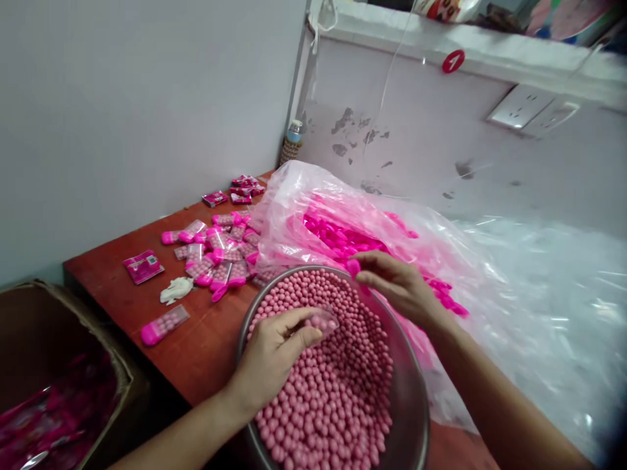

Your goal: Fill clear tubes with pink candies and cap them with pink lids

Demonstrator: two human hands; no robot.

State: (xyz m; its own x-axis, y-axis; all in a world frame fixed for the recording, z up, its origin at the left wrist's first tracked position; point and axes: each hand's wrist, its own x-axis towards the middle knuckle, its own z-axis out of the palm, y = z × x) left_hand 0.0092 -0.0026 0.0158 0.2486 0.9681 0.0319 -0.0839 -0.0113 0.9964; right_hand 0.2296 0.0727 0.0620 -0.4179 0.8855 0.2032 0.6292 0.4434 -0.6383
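Observation:
A metal bowl (416, 405) heaped with small pink candy balls (337, 385) stands on the red-brown table (206, 339). My left hand (274, 356) rests on the candies, closed around a small clear plastic case (321, 321) that lies in them. Over the bowl's far rim, my right hand (396, 284) pinches a pink cap (353, 267) between its fingertips. Just behind that hand lies a clear plastic bag (313, 209) full of pink caps.
Several filled cases with pink caps (215, 251) are piled at the table's far left, one lone case (164, 324) nearer. Pink sachets (143, 266) and a white crumpled scrap (176, 289) lie nearby. A cardboard box (63, 385) stands at left; clear plastic sheeting (548, 307) at right.

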